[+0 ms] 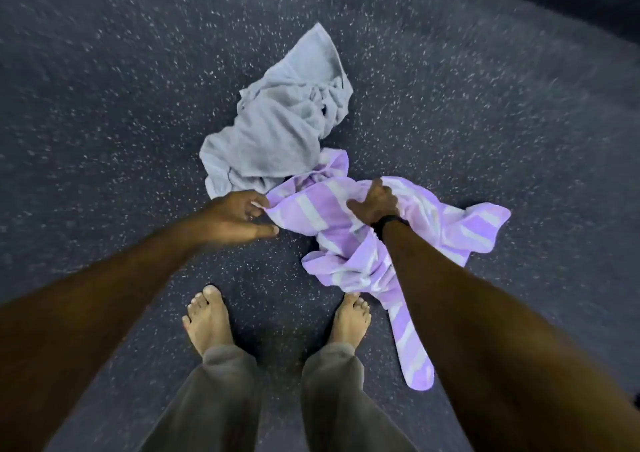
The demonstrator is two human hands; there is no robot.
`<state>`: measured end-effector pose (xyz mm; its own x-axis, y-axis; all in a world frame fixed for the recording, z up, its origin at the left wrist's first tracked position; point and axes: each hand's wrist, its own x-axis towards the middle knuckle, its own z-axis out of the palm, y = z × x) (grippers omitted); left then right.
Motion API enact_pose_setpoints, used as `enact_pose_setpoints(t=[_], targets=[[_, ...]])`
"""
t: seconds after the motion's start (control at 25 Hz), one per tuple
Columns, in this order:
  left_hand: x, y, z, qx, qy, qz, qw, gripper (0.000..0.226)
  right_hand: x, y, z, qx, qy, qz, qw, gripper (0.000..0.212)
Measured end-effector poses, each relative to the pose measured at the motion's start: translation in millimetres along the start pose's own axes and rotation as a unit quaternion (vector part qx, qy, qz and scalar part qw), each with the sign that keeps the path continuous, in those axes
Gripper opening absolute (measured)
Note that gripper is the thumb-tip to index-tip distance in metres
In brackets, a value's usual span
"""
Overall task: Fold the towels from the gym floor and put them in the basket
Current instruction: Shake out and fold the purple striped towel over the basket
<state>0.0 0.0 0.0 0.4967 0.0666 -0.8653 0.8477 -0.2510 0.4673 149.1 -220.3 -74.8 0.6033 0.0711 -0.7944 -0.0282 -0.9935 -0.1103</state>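
Observation:
A purple towel with white stripes [349, 243] lies crumpled on the speckled gym floor just ahead of my bare feet, one end trailing down past my right foot. My left hand [239, 216] pinches its left corner between thumb and fingers. My right hand [375, 202] grips a bunch of the same towel near its middle, fingers curled into the cloth. Behind it, touching its far edge, a grey towel [280, 129] sits in a loose heap. The basket is not in view.
Dark speckled rubber floor [104, 122] spreads all around the two towels. My bare feet [207, 320] stand close to the purple towel's near edge. A darker strip runs along the top right corner.

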Motion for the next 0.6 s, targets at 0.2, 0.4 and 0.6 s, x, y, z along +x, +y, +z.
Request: enact_pose_setpoints(t=[0.2, 0.4, 0.6], targets=[[3, 8, -9, 0.003, 0.003, -0.013, 1.000, 0.052, 0, -1, -8, 0.042, -0.025, -0.023, 0.999, 0.059], [-45, 41, -27, -0.009, 0.023, 0.018, 1.000, 0.046, -68, -8, -48, 0.107, 0.066, -0.172, 0.977, 0.032], [-129, 99, -70, -0.023, 0.039, 0.060, 0.997, 0.057, -155, -47, -123, 0.082, 0.171, -0.269, 0.944, 0.025]])
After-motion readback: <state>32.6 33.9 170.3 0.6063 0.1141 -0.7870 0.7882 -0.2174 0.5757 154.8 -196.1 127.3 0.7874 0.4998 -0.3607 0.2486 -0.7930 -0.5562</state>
